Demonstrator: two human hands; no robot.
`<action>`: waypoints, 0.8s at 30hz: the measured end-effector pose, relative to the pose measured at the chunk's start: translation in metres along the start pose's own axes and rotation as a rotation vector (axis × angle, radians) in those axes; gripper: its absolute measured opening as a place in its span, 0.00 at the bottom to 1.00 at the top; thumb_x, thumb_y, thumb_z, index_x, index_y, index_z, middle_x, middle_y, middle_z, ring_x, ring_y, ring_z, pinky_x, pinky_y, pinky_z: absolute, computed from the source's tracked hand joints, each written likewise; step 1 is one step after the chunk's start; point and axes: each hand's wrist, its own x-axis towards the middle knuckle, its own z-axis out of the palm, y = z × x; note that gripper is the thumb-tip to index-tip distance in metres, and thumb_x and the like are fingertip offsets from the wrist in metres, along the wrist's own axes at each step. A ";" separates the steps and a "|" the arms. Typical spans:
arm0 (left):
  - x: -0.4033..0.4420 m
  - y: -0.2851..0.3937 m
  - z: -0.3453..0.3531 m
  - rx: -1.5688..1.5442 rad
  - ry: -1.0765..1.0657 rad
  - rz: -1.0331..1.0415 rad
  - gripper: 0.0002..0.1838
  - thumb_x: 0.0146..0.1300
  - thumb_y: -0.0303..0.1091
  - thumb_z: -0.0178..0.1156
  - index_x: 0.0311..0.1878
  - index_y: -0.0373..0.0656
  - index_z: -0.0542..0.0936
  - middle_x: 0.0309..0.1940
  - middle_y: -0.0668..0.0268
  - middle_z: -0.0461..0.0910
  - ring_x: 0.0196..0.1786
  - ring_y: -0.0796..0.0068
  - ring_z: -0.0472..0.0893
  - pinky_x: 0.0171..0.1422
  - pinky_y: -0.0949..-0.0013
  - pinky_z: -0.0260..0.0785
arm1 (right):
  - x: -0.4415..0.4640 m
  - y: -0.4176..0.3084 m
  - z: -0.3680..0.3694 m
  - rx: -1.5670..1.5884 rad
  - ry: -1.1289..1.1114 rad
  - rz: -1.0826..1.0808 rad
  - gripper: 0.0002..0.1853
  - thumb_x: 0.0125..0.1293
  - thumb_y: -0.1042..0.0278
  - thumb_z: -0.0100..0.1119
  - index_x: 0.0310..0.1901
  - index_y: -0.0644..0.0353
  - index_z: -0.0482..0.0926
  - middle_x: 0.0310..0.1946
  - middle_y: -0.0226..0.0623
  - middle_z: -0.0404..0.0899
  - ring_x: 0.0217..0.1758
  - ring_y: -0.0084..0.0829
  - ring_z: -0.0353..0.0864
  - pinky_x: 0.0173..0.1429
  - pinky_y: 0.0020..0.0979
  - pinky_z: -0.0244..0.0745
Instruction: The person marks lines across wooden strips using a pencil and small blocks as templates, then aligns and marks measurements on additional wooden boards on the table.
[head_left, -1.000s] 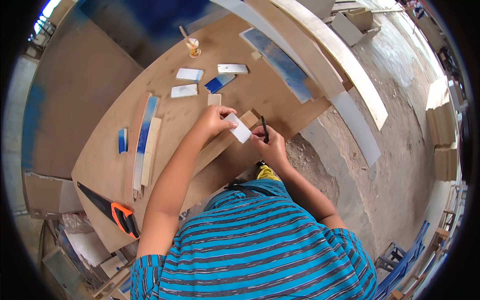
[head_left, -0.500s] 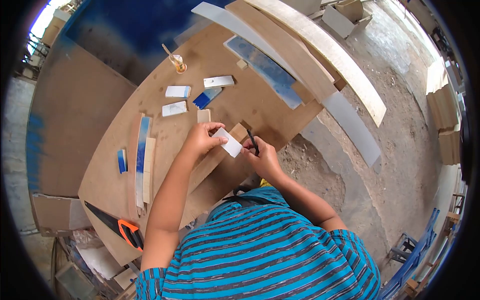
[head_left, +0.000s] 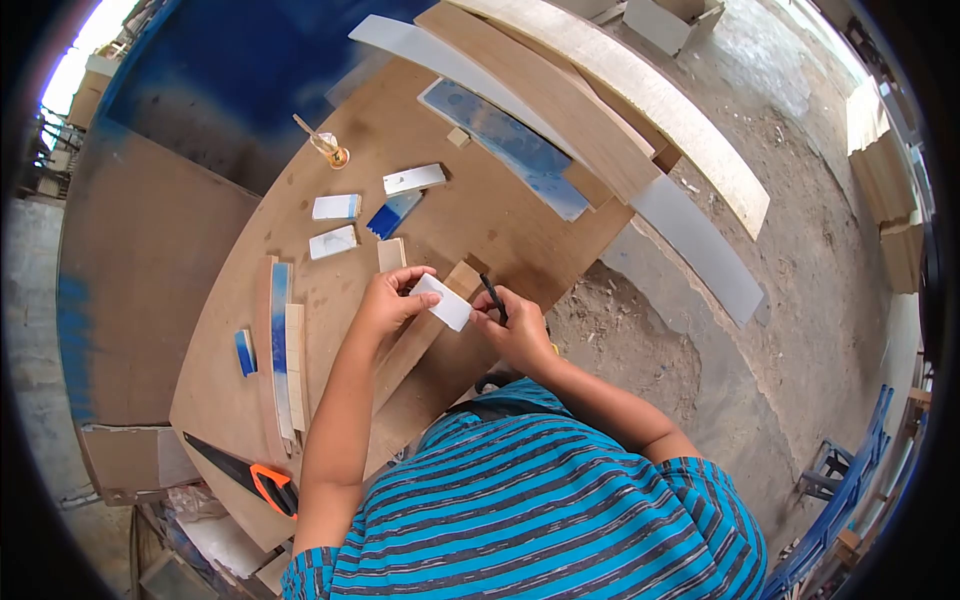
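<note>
My left hand (head_left: 384, 308) grips a small white rectangular piece (head_left: 441, 303) by its left end, thumb on top. In my right hand (head_left: 522, 330) is a slim black pen (head_left: 493, 294), slanting up past the fingers. The right fingertips are at the white piece's right corner; whether they touch it I cannot tell. Beneath both hands a long wooden strip (head_left: 408, 350) lies on the brown table (head_left: 330, 285). Just beyond the left hand rests a small bare wood block (head_left: 391, 255).
White-faced blocks (head_left: 335, 207) and a blue-painted block (head_left: 394, 215) lie ahead, near a cup with a stick (head_left: 336, 154). Strips (head_left: 281, 340) and an orange-handled saw (head_left: 262, 484) lie left. Long curved boards (head_left: 600, 120) overhang the far right edge.
The whole view has shifted, so the table and its things appear lower and further left. Both hands keep their holds on the white piece and the pen.
</note>
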 end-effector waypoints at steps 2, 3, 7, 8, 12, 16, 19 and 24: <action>0.001 -0.002 -0.001 -0.008 -0.005 -0.002 0.24 0.55 0.26 0.76 0.56 0.36 0.82 0.41 0.65 0.87 0.42 0.80 0.83 0.48 0.75 0.76 | 0.000 0.000 0.000 -0.003 -0.004 0.013 0.08 0.65 0.68 0.67 0.40 0.62 0.80 0.26 0.28 0.77 0.29 0.17 0.70 0.35 0.26 0.69; 0.002 -0.002 -0.001 -0.005 -0.005 -0.001 0.24 0.55 0.26 0.76 0.56 0.36 0.82 0.41 0.65 0.87 0.42 0.80 0.83 0.48 0.75 0.76 | 0.001 0.000 -0.001 -0.005 -0.005 0.019 0.08 0.65 0.68 0.67 0.40 0.62 0.80 0.26 0.28 0.77 0.29 0.17 0.70 0.35 0.26 0.69; 0.002 0.000 -0.001 0.023 -0.001 -0.008 0.24 0.55 0.26 0.76 0.56 0.36 0.82 0.40 0.65 0.87 0.41 0.80 0.83 0.48 0.74 0.77 | 0.002 -0.005 -0.004 -0.017 -0.026 0.055 0.08 0.63 0.68 0.66 0.39 0.62 0.81 0.30 0.42 0.83 0.31 0.35 0.82 0.39 0.34 0.75; 0.002 0.000 -0.002 0.033 0.002 -0.012 0.24 0.55 0.26 0.76 0.56 0.36 0.82 0.40 0.65 0.87 0.41 0.80 0.83 0.48 0.74 0.77 | 0.002 -0.005 -0.004 -0.014 -0.025 0.046 0.08 0.63 0.68 0.66 0.39 0.62 0.81 0.30 0.43 0.83 0.31 0.35 0.82 0.39 0.34 0.75; 0.002 0.004 -0.001 0.128 0.003 0.012 0.24 0.53 0.27 0.77 0.55 0.36 0.83 0.40 0.64 0.87 0.41 0.78 0.83 0.48 0.73 0.77 | 0.001 -0.008 -0.004 -0.025 -0.012 0.041 0.08 0.62 0.68 0.66 0.39 0.62 0.81 0.30 0.42 0.83 0.31 0.35 0.82 0.39 0.34 0.75; 0.004 0.006 0.000 0.250 0.055 0.046 0.28 0.49 0.31 0.79 0.55 0.36 0.83 0.42 0.61 0.86 0.44 0.75 0.83 0.50 0.69 0.77 | 0.006 -0.004 -0.006 -0.034 -0.046 0.049 0.10 0.59 0.68 0.69 0.38 0.62 0.80 0.31 0.41 0.82 0.33 0.34 0.81 0.41 0.33 0.75; 0.010 0.007 -0.001 0.433 0.106 0.095 0.35 0.42 0.38 0.81 0.57 0.39 0.83 0.42 0.58 0.87 0.46 0.69 0.85 0.53 0.65 0.77 | 0.017 -0.002 -0.013 -0.113 0.123 -0.185 0.10 0.62 0.66 0.67 0.33 0.64 0.80 0.29 0.40 0.76 0.34 0.33 0.76 0.40 0.34 0.71; 0.013 0.035 -0.001 0.815 0.086 0.050 0.40 0.37 0.44 0.82 0.58 0.44 0.82 0.45 0.60 0.86 0.47 0.65 0.85 0.53 0.63 0.77 | 0.021 -0.049 -0.031 -0.112 -0.136 -0.235 0.16 0.74 0.63 0.52 0.30 0.63 0.80 0.27 0.43 0.76 0.30 0.35 0.77 0.35 0.35 0.69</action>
